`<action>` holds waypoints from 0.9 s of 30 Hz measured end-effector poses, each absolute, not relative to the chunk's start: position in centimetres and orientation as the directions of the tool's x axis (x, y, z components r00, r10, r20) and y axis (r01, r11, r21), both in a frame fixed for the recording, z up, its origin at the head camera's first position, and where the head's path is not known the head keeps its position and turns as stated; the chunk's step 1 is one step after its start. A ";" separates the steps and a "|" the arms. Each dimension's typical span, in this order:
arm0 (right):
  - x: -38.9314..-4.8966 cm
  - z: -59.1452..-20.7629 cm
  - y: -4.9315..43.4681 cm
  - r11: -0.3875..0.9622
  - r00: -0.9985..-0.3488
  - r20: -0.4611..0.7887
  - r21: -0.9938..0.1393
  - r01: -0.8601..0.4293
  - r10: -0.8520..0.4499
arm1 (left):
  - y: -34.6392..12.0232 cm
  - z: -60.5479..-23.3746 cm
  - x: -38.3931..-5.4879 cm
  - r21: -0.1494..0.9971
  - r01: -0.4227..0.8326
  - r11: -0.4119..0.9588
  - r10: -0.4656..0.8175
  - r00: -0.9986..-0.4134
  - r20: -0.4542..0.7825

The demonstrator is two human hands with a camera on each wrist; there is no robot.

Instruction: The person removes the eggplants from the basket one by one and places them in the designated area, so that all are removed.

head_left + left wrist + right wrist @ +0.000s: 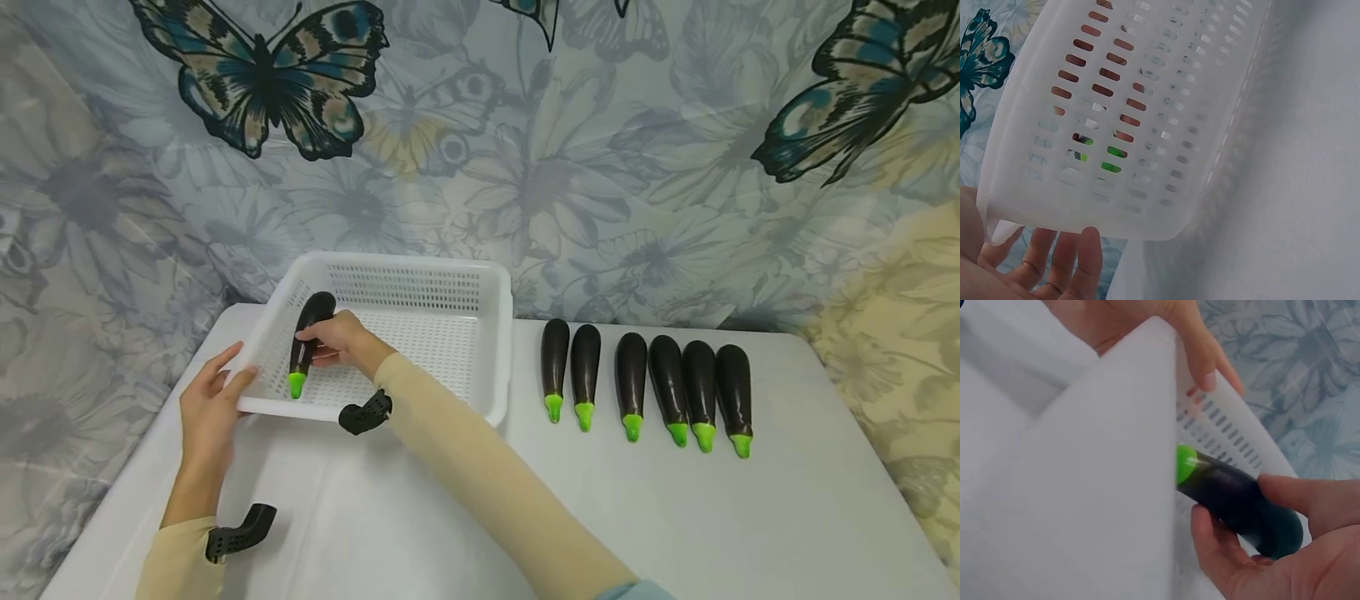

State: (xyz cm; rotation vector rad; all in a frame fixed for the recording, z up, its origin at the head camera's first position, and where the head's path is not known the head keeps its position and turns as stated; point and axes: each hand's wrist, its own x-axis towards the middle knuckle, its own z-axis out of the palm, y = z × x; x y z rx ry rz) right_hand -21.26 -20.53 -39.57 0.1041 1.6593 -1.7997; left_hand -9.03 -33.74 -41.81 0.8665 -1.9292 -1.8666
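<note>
A dark purple eggplant [303, 354] with a bright green stem end is held in my right hand [341, 340], inside the left part of a white perforated plastic basket [495, 350]. In the right wrist view the thumb lies on one side of the eggplant [1235, 497] and the fingers on the other, its green end towards the basket's near wall. My left hand [210, 408] grips the basket's front left corner, thumb over the rim. The left wrist view shows fingers [1088, 259] beside the basket's outer wall, with green showing through the slots.
Several more eggplants [632, 383] lie in a row on the white table [600, 517], right of the basket, green ends towards me. Behind the table hangs a butterfly-and-flower patterned cloth [540, 192]. Each sleeve carries a black wrist mount [242, 533].
</note>
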 end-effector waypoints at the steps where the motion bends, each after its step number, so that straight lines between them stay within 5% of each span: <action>1: -21.4 -39.5 -20.2 0.054 -0.765 -0.481 -0.859 0.509 -0.428 | -33.7 -41.8 -9.0 0.979 -0.200 -0.034 -0.617 -0.767 -0.178; 15: -21.5 -37.5 -18.0 0.072 -0.724 -0.444 -0.873 0.482 -0.528 | -33.7 -42.4 -9.1 0.983 -0.180 0.026 -0.623 -0.772 -0.125; 27: -22.2 -34.7 -14.0 0.054 -0.700 -0.394 -0.889 0.455 -0.595 | -33.7 -41.6 -9.0 0.979 -0.177 -0.100 -0.598 -0.776 -0.201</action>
